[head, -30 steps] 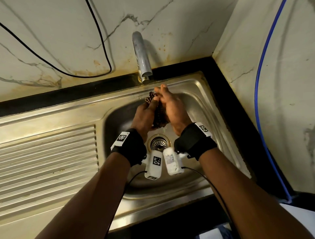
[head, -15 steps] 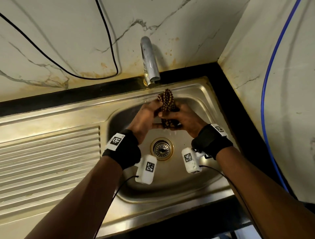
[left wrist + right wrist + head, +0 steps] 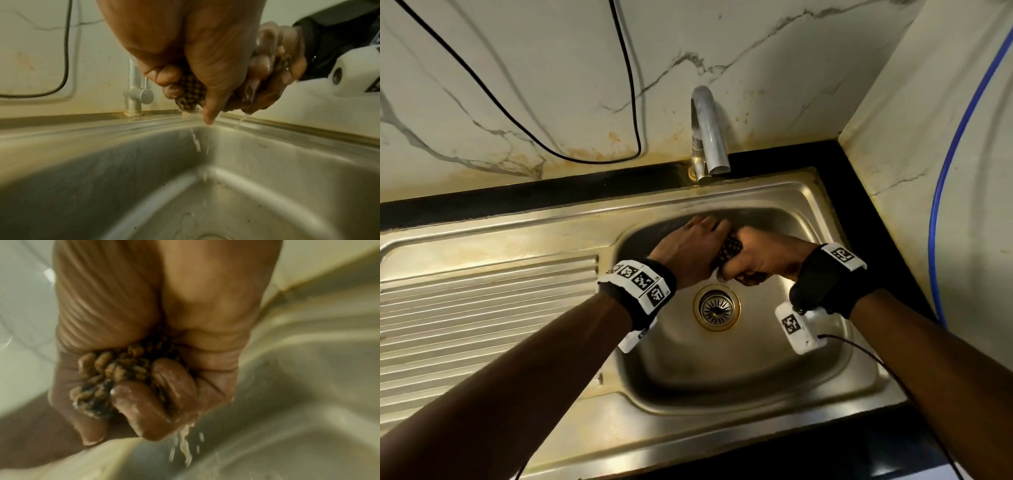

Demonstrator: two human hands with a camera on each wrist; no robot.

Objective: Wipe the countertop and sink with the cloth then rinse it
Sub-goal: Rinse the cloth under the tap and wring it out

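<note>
I see open room below my 2 hands down to the steel sink basin; the curved chrome tap stands close behind them.

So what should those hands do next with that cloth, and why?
Probably keep twisting a little more. Both the left hand and right hand grip the checked cloth over the sink, and water is running from it, so it looks far from wrung out.

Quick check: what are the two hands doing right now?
Left hand: closed, gripping the wet brown checked cloth.
Right hand: closed, gripping the same cloth.
</note>
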